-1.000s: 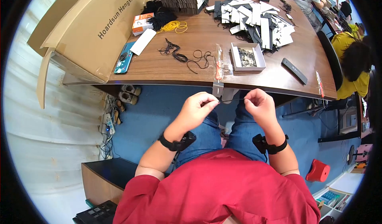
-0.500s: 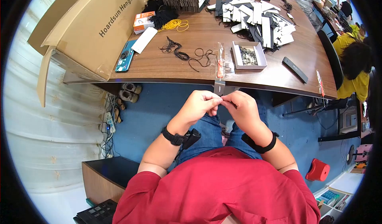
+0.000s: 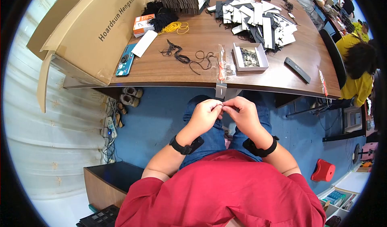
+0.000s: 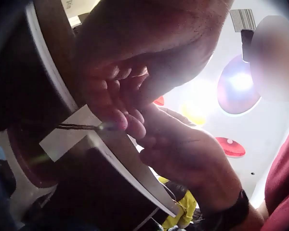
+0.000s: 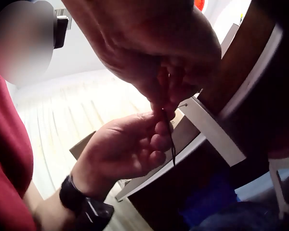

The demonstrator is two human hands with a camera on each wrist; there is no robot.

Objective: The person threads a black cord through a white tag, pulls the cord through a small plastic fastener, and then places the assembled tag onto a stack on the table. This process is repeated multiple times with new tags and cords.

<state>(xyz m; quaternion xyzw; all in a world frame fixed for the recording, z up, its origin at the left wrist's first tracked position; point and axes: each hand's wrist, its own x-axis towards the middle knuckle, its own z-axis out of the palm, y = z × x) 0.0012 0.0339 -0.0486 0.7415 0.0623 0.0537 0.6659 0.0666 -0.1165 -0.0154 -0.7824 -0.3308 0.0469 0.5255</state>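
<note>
Over the lap, just off the table's front edge, my left hand (image 3: 204, 116) and right hand (image 3: 244, 116) meet at the fingertips. Between them they pinch a thin black cord (image 5: 172, 144); its doubled end hangs below the fingers in the right wrist view. In the left wrist view the cord (image 4: 77, 126) runs out sideways from the fingertips. Where the fingers meet, they hide most of it. A small card (image 3: 220, 90) juts from the table edge right beyond the hands.
On the table (image 3: 161, 73) lie loose black cords (image 3: 181, 57), an open white box (image 3: 250, 67) of small dark pieces, a heap of white and black tags (image 3: 262, 21) and a dark bar (image 3: 297, 70). A large cardboard box (image 3: 92, 37) stands at left. Someone in yellow (image 3: 354, 81) sits at right.
One second ago the hands were apart with the cord stretched between them. They came together by half a second ago and now stay fingertip to fingertip, slightly lower.
</note>
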